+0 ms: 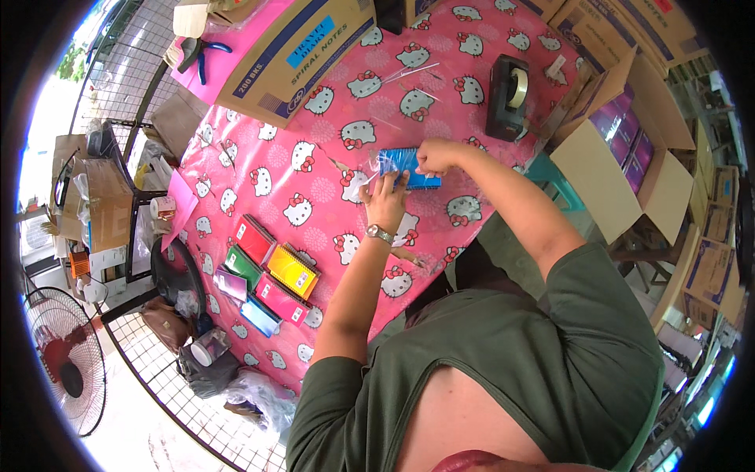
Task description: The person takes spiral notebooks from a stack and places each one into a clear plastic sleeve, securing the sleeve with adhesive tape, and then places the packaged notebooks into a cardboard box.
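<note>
A blue spiral notebook (399, 160) lies on the pink table in front of me, its coil along the near edge. Clear plastic (373, 167) glints at its left end. My left hand (385, 206), with a watch at the wrist, rests its spread fingertips on the notebook's near left part. Closed in a pinch, my right hand (437, 156) is at the notebook's far right part; what its fingers hold is hidden. To the left, several spiral notebooks lie in a group, among them a red one (253, 239), a yellow one (292, 271) and a pink one (281, 299).
A black tape dispenser (506, 98) stands at the far right. An open carton (602, 173) with purple packs is beyond the table's right edge. A large closed carton (295, 59) and blue-handled pliers (202, 63) are at the far left. A fan (67, 362) stands lower left.
</note>
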Demonstrator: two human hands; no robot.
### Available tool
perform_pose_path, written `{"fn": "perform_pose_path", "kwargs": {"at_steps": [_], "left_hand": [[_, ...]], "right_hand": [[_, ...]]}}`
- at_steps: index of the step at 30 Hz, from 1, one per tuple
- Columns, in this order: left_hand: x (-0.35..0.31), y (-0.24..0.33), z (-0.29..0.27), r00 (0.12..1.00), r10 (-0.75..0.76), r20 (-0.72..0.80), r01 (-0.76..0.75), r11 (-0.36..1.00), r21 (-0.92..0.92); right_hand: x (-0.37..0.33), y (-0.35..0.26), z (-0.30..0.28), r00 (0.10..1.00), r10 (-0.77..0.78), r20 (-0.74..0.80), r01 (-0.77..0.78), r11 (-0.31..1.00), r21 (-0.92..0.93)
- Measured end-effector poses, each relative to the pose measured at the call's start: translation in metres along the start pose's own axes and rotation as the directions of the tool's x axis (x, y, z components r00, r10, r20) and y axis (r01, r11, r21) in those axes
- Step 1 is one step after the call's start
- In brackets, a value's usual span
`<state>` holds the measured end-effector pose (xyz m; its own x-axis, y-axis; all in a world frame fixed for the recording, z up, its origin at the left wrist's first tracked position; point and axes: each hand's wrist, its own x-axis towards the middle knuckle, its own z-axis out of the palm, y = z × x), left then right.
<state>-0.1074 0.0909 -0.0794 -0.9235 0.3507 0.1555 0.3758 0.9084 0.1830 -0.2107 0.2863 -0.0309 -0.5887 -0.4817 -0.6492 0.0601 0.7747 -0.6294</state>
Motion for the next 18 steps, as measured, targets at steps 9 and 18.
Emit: {"fn": "perform_pose_path", "kwargs": {"at_steps": [9,18], "left_hand": [[0.002,0.009,-0.008,0.992,-0.128,0.013,0.128,0.992,-0.008],[0.005,0.002,0.005,0.995,-0.088,-0.044,0.087,0.996,-0.023]], "right_hand": [[-0.027,0.012,-0.020,0.989,0.024,0.145,-0.021,1.000,-0.022],[-0.061,-0.154,-0.012,0.934,-0.308,0.180,0.347,0.668,-0.658]]}}
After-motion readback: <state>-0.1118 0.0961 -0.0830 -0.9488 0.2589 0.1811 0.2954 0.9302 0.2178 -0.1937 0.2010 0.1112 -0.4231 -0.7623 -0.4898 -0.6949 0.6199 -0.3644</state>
